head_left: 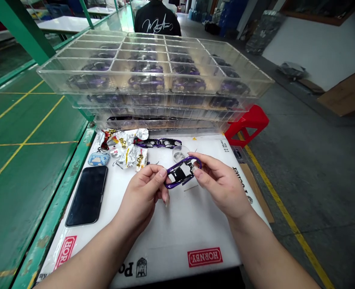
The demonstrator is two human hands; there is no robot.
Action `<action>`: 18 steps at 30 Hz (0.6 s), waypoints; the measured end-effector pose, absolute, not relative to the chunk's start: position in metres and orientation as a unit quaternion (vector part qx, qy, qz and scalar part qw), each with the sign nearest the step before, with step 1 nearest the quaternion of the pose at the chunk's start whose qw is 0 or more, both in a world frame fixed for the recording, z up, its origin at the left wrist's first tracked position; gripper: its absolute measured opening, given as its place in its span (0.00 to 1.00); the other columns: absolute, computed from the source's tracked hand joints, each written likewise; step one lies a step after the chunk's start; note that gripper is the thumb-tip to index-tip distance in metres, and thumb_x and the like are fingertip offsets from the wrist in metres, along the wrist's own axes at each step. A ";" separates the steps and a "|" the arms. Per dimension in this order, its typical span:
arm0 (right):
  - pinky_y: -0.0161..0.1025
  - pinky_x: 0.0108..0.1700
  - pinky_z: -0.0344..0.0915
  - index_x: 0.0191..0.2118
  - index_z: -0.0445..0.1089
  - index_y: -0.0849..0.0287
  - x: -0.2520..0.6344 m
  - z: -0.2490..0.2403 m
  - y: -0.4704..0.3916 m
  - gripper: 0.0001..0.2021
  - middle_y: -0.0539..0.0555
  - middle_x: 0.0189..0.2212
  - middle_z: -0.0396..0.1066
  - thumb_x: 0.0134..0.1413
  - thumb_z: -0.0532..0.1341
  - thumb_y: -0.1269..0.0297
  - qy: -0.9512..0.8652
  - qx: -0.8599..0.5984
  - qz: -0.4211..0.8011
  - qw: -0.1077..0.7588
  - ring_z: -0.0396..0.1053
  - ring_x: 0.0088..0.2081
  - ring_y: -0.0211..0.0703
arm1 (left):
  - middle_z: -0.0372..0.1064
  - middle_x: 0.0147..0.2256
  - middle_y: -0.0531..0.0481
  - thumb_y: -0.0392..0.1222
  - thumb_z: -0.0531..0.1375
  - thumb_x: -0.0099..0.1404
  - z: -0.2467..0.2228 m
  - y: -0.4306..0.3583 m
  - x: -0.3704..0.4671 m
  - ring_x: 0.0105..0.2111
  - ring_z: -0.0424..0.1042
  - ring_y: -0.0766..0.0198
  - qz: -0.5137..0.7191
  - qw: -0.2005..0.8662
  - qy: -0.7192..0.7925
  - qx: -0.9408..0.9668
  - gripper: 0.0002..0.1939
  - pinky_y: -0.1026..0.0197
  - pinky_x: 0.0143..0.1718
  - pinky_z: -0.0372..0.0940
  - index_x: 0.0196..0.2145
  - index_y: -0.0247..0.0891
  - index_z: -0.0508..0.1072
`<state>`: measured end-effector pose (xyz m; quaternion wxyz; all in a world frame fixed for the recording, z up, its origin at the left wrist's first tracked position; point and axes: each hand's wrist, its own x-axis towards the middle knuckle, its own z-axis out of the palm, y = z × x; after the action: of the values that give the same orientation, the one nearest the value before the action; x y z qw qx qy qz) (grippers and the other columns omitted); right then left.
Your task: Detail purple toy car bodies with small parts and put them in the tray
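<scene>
A purple and black toy car body shell [179, 173] is held up over the white work surface, with its open inside showing. My left hand [149, 186] pinches its left end between thumb and fingers. At the other end, my right hand [218, 180] grips the rim with thumb and forefinger. Just beyond the hands lies a small clear round dish [180, 154]. Further back, more purple car shells [159, 143] rest in a row in front of the trays.
Stacked clear compartment trays [147, 92] full of purple shells stand at the back. On the left are a phone [87, 196], a blue case [98, 159] and crumpled wrappers [126, 150]. A red stool [249, 125] stands right; a person [157, 20] sits beyond the trays.
</scene>
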<state>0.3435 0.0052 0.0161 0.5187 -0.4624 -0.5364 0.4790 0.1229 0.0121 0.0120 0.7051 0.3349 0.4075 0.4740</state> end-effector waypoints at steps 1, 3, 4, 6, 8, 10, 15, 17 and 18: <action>0.45 0.56 0.81 0.63 0.82 0.50 0.343 0.015 0.005 0.20 0.56 0.54 0.83 0.70 0.75 0.55 -0.540 -0.461 0.478 0.517 0.82 0.52 0.47 | 0.78 0.33 0.53 0.52 0.77 0.68 0.012 0.013 0.123 0.20 0.70 0.70 0.472 0.714 0.406 0.320 0.18 0.66 0.23 0.68 0.37 0.36 0.78; 0.42 0.54 0.81 0.66 0.80 0.49 0.343 0.013 0.005 0.23 0.55 0.51 0.82 0.70 0.75 0.56 -0.548 -0.467 0.463 0.518 0.81 0.49 0.44 | 0.77 0.34 0.53 0.52 0.77 0.68 0.013 0.013 0.124 0.19 0.70 0.71 0.465 0.728 0.404 0.302 0.19 0.66 0.22 0.69 0.37 0.37 0.77; 0.40 0.52 0.81 0.68 0.79 0.48 0.343 0.013 0.004 0.24 0.53 0.48 0.81 0.70 0.75 0.56 -0.551 -0.474 0.452 0.517 0.80 0.46 0.43 | 0.77 0.34 0.54 0.52 0.77 0.68 0.012 0.013 0.124 0.19 0.70 0.71 0.462 0.732 0.403 0.297 0.19 0.66 0.22 0.69 0.38 0.37 0.76; 0.39 0.48 0.80 0.71 0.77 0.47 0.343 0.012 0.004 0.27 0.52 0.44 0.78 0.70 0.74 0.56 -0.557 -0.487 0.431 0.517 0.77 0.43 0.42 | 0.77 0.34 0.54 0.52 0.77 0.68 0.012 0.013 0.125 0.18 0.69 0.72 0.459 0.739 0.400 0.290 0.20 0.66 0.21 0.68 0.38 0.37 0.75; 0.40 0.45 0.79 0.68 0.79 0.48 0.344 0.012 0.003 0.24 0.52 0.43 0.77 0.71 0.73 0.55 -0.573 -0.494 0.409 0.511 0.77 0.42 0.43 | 0.77 0.34 0.54 0.52 0.78 0.68 0.011 0.012 0.125 0.18 0.69 0.72 0.457 0.744 0.396 0.285 0.20 0.66 0.21 0.69 0.38 0.37 0.75; 0.42 0.44 0.79 0.64 0.82 0.49 0.344 0.012 0.003 0.19 0.54 0.43 0.79 0.72 0.73 0.54 -0.594 -0.502 0.386 0.496 0.76 0.41 0.45 | 0.77 0.34 0.54 0.52 0.78 0.67 0.010 0.012 0.126 0.19 0.70 0.71 0.455 0.748 0.394 0.280 0.21 0.66 0.21 0.70 0.38 0.37 0.75; 0.44 0.42 0.77 0.61 0.83 0.49 0.344 0.016 0.004 0.16 0.55 0.44 0.81 0.73 0.72 0.57 -0.641 -0.517 0.313 0.473 0.76 0.39 0.46 | 0.77 0.32 0.54 0.53 0.80 0.64 0.011 0.013 0.127 0.18 0.69 0.72 0.444 0.766 0.386 0.259 0.23 0.66 0.20 0.70 0.36 0.37 0.74; 0.43 0.42 0.77 0.59 0.84 0.50 0.343 0.019 0.005 0.14 0.54 0.41 0.80 0.73 0.71 0.60 -0.667 -0.508 0.278 0.470 0.76 0.37 0.44 | 0.76 0.31 0.55 0.52 0.81 0.63 0.011 0.013 0.127 0.17 0.69 0.72 0.441 0.772 0.384 0.248 0.23 0.66 0.19 0.69 0.35 0.36 0.74; 0.42 0.41 0.77 0.58 0.85 0.51 0.343 0.020 0.005 0.13 0.53 0.41 0.80 0.73 0.71 0.62 -0.679 -0.501 0.262 0.468 0.75 0.37 0.44 | 0.76 0.31 0.55 0.52 0.81 0.62 0.011 0.014 0.127 0.17 0.68 0.72 0.440 0.775 0.384 0.241 0.23 0.67 0.19 0.68 0.35 0.36 0.74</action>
<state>0.3432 0.0051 0.0198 0.4683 -0.5009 -0.6790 0.2623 0.1269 0.0141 0.0111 0.7754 0.2413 0.3837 0.4397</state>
